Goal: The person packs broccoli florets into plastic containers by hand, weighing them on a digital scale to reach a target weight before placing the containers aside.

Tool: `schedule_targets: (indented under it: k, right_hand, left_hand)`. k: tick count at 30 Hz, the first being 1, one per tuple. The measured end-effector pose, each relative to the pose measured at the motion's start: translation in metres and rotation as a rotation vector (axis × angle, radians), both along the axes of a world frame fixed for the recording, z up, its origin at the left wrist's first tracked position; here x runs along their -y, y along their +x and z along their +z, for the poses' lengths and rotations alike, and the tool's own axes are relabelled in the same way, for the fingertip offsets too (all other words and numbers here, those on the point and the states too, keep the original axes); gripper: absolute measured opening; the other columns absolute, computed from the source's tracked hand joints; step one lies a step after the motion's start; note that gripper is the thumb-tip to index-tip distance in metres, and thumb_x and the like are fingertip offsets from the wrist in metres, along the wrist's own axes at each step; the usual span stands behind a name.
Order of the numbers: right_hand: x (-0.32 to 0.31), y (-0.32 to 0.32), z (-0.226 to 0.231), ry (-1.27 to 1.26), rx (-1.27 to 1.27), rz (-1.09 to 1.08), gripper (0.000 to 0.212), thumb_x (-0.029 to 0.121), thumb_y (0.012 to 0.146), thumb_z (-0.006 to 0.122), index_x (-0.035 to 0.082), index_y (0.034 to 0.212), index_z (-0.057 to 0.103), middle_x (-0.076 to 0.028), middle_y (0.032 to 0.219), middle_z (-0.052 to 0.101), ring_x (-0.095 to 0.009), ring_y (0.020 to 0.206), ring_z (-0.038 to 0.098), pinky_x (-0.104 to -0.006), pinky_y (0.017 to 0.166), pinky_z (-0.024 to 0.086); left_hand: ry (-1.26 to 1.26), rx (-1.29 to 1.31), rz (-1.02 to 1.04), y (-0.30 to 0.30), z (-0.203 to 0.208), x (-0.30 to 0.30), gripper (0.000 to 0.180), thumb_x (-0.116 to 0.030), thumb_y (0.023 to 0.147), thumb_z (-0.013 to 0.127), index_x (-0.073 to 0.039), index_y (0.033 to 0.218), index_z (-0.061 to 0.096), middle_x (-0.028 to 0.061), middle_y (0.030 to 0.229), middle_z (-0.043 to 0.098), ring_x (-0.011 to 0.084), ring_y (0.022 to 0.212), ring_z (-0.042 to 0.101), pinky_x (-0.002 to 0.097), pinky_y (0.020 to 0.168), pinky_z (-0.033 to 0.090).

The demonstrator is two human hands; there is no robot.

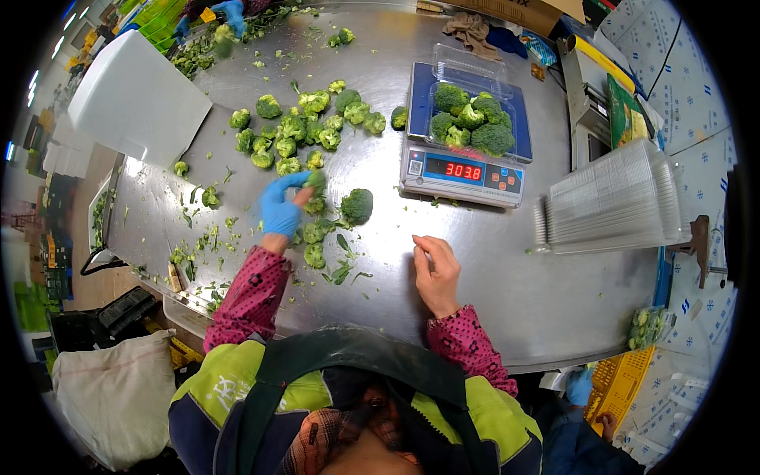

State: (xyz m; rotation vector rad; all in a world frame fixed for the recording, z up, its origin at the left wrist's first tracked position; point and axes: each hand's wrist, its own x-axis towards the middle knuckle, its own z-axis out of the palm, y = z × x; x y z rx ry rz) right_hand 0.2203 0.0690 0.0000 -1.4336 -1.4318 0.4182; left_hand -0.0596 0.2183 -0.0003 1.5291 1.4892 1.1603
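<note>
My left hand (282, 207) wears a blue glove with the thumb bare. Its thumb and forefinger close on a broccoli floret (315, 181); the other fingers are partly hidden. A larger dark green broccoli head (357, 206) lies just right of it, and looser florets (314, 254) lie below. My bare right hand (438, 277) hovers over the steel table (491, 285), its fingers curled together with nothing visible in them. Beyond it, a digital scale (461, 176) with a lit red display carries an open clear plastic box (518, 131) filled with broccoli florets (470, 117).
A pile of florets (291, 127) spreads across the table's middle. At left stands a tilted white bin (138, 99). Stacked clear boxes (613, 202) lie at right. Another person's gloved hand (229, 14) works at the far left; one more gloved hand (579, 386) shows lower right.
</note>
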Motion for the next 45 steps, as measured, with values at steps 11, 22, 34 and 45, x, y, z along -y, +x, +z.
schedule_targets:
  k: [11,22,34,45]
  right_hand:
    - [-0.087,0.095,0.067,0.279,0.065,-0.386,0.02,-0.002,0.089,0.064,0.0,0.109,0.069,-0.012,0.109,0.069,-0.027,0.099,0.066,-0.0368,0.089,0.052]
    - [-0.219,0.186,0.053,-0.216,-0.631,0.037,0.065,0.045,0.102,0.054,0.005,0.151,0.038,-0.017,0.146,0.045,-0.023,0.13,0.047,-0.0336,0.105,0.041]
    - [-0.022,0.072,0.019,-0.178,-0.595,-0.026,0.058,0.016,0.1,0.055,0.005,0.153,0.033,-0.015,0.147,0.042,-0.026,0.128,0.047,-0.0376,0.108,0.037]
    - [0.037,0.024,-0.012,-0.135,0.365,-0.384,0.061,0.03,0.1,0.049,0.003,0.151,0.032,-0.028,0.156,0.023,-0.045,0.143,0.023,-0.0587,0.113,0.017]
  left_hand:
    - [-0.198,0.49,-0.482,0.201,0.065,-0.089,0.028,-0.008,0.085,0.076,-0.001,0.111,0.069,0.0037,0.095,0.068,0.012,0.088,0.063,0.0271,0.081,0.051]
    - [-0.332,0.493,-0.316,0.211,0.052,-0.085,0.036,-0.013,0.091,0.072,-0.005,0.124,0.063,0.0017,0.101,0.066,0.0078,0.083,0.058,0.0223,0.069,0.047]
    - [-0.633,0.471,-0.239,0.129,0.011,0.08,0.023,-0.016,0.086,0.077,-0.001,0.102,0.071,0.0033,0.088,0.069,0.0077,0.075,0.058,0.0246,0.066,0.047]
    - [-0.08,0.198,-0.121,0.123,-0.02,0.142,0.05,0.001,0.08,0.069,-0.011,0.128,0.059,0.0066,0.115,0.058,0.0133,0.096,0.054,0.0273,0.085,0.048]
